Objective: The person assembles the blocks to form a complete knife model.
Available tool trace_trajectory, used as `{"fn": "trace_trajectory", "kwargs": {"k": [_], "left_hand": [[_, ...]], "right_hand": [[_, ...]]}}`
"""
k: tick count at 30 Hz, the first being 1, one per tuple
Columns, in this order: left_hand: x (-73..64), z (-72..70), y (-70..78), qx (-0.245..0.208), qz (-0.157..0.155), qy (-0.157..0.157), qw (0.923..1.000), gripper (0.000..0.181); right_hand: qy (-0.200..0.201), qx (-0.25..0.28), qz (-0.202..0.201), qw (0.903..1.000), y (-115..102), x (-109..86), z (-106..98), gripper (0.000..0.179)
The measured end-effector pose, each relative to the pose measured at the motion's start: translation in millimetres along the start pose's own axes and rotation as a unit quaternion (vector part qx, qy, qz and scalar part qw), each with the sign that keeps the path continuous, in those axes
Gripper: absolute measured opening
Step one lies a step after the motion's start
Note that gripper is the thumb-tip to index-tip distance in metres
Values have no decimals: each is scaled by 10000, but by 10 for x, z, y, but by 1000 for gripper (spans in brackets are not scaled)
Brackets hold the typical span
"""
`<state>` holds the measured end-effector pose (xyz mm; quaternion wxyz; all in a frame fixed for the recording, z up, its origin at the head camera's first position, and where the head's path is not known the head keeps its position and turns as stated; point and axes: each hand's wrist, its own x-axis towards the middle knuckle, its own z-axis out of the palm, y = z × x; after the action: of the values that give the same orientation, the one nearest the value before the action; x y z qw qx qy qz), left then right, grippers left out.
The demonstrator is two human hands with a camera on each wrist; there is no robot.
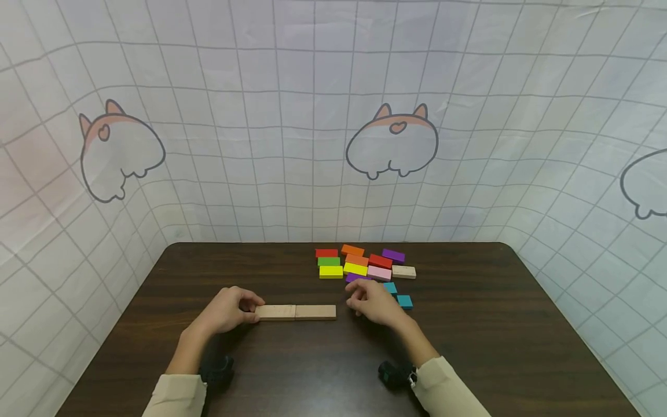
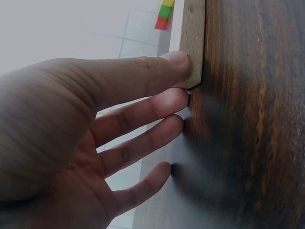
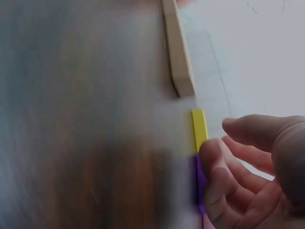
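Two plain wooden blocks, a left one [image 1: 277, 313] and a right one [image 1: 315, 313], lie end to end in a row on the dark table. My left hand [image 1: 226, 310] holds the outer end of the left block between thumb and fingers. In the left wrist view the thumb presses on the wooden block's [image 2: 193, 28] face near its end. My right hand [image 1: 379, 302] hovers right of the row, fingers loosely bent and holding nothing. Just beyond it is a purple block [image 1: 357, 278], partly hidden by that hand.
Behind the hands lies a cluster of coloured blocks, among them a yellow block [image 1: 330, 272], a pink block [image 1: 379, 273] and another plain wooden block [image 1: 404, 271]. A blue block [image 1: 405, 302] is right of my right hand. A gridded cloth [image 1: 312, 202] hangs behind the table.
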<state>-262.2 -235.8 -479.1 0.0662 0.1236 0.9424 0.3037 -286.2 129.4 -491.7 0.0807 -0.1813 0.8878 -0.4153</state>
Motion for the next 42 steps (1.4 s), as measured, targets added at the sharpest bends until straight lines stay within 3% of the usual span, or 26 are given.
{"fn": "trace_trajectory", "kwargs": {"k": [6, 10, 17, 22, 30, 42], "left_hand": [[0, -3, -13, -72, 26, -28, 10000, 22], [-2, -10, -10, -139, 15, -55, 9999, 22], [6, -11, -10, -163, -12, -49, 9999, 21], [6, -11, -12, -171, -26, -44, 9998, 21], [-7, -20, -18, -175, -56, 2, 9998, 21], [5, -14, -46, -232, -55, -27, 9997, 21]], "right_hand": [[777, -96, 358, 9963, 135, 21, -215, 28], [950, -151, 489, 9942, 207, 19, -321, 32], [844, -245, 449, 9951, 271, 43, -380, 36], [649, -695, 244, 9952, 299, 133, -410, 37], [366, -1356, 244, 9898, 236, 278, -445, 32], [397, -2026, 224, 9782, 237, 360, -388, 36]]}}
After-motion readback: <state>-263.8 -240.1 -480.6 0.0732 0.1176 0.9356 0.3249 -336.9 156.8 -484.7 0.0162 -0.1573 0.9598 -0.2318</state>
